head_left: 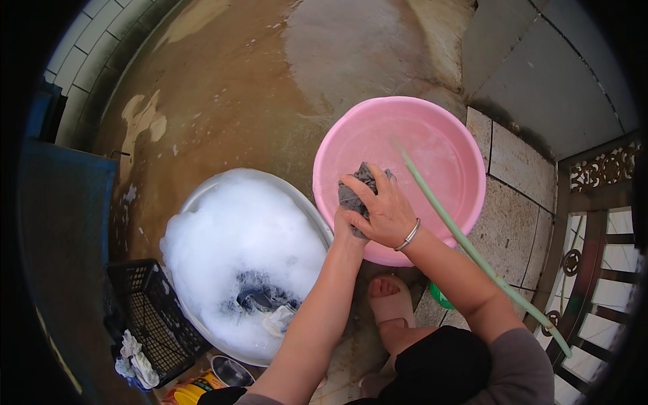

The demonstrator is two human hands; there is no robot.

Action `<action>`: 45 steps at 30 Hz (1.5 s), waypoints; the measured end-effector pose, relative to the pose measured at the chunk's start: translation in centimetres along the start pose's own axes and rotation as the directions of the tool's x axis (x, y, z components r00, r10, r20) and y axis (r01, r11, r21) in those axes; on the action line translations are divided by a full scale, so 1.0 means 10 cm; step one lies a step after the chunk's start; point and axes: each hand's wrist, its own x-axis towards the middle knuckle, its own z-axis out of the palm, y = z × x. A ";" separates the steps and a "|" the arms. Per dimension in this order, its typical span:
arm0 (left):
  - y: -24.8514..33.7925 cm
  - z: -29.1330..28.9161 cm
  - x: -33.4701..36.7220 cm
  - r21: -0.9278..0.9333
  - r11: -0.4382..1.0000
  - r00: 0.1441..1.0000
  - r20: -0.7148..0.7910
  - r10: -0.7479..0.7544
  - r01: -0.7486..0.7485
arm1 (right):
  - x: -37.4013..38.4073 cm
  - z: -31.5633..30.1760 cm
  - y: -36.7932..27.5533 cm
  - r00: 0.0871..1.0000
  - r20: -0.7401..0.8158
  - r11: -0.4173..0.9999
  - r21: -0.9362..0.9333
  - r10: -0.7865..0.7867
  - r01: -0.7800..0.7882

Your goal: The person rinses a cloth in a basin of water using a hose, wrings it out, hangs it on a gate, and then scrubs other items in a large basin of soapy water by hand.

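A wadded grey cloth (352,196) is pressed between my two hands over the near left part of a pink basin (324,145). My right hand (386,214), with a silver bracelet at its wrist, lies over the cloth with fingers curled on it. My left hand (345,224) grips it from the left and below, its fingers mostly hidden. Shallow water shows in the basin, and a pale green hose (459,236) reaches into it from the lower right. Left of it, a metal basin (300,192) is heaped with white suds (236,223), with dark fabric (256,298) showing through.
A black plastic crate (145,297) stands at the lower left, a crumpled white cloth (138,361) on its edge. Near it are a small metal bowl (231,370) and a yellow package (196,390). A metal gate (594,263) borders the right. The brown floor (229,101) is wet.
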 end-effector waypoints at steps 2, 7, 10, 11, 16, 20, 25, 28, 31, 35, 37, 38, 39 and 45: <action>0.00 -0.03 0.04 -0.084 0.996 1.000 0.001 0.009 -0.009 | 0.08 -0.05 -0.12 1.000 -0.023 0.990 0.140 0.012 -0.009; -0.10 0.17 0.06 0.190 0.971 0.980 -0.106 0.167 -0.145 | -0.15 0.19 0.09 0.895 -0.125 0.780 0.552 0.428 -0.296; -0.11 0.25 0.00 0.468 0.854 0.929 -0.161 0.332 -0.224 | -0.11 0.16 0.11 0.679 0.251 0.357 0.699 0.690 -0.620; -0.12 0.21 0.01 0.708 0.649 0.907 -0.029 0.421 -0.278 | -0.11 0.17 0.16 0.679 0.249 0.361 0.694 0.691 -0.623; -0.07 -0.21 0.19 0.919 -0.119 0.833 0.391 0.391 -0.375 | -0.33 0.45 0.58 0.104 0.763 -0.242 0.327 0.638 -0.914; 0.05 -0.74 0.34 0.904 -0.395 0.918 0.287 0.275 -0.164 | -0.79 0.94 1.19 0.338 0.472 0.285 0.183 0.814 -0.941; 0.14 -0.93 0.41 0.993 -0.053 0.977 -0.093 0.192 0.105 | -0.81 0.84 0.90 0.452 0.706 0.838 -0.470 0.545 -0.276; -0.01 -0.64 0.36 0.862 0.368 0.925 -0.381 0.017 0.348 | -0.95 0.89 1.11 0.338 0.749 0.817 -0.474 0.570 -0.329; 0.10 -0.48 0.26 0.733 0.506 0.845 -0.534 0.013 0.455 | -0.67 0.79 0.86 0.382 0.748 0.685 -0.130 0.542 -0.717; 0.13 -0.57 0.26 0.386 0.825 0.894 -0.346 -0.286 0.413 | -0.30 0.52 0.47 0.331 0.800 -0.187 0.473 0.500 -0.861; 0.07 -0.61 0.25 0.323 0.870 0.920 -0.247 -0.304 0.374 | -0.34 0.54 0.50 0.456 0.752 -0.154 0.582 0.476 -0.799; 0.01 -0.45 0.17 0.208 0.925 0.942 -0.180 -0.283 0.318 | -0.38 0.53 0.53 0.569 0.688 -0.128 0.681 0.450 -0.721; 0.01 -0.38 0.10 0.088 0.964 0.963 -0.125 -0.239 0.251 | -0.35 0.47 0.47 0.571 0.689 -0.131 0.681 0.447 -0.720; 0.03 -0.40 0.18 0.126 0.988 0.990 -0.116 -0.076 0.091 | -0.32 0.21 0.02 0.999 0.047 0.954 0.299 0.005 -0.019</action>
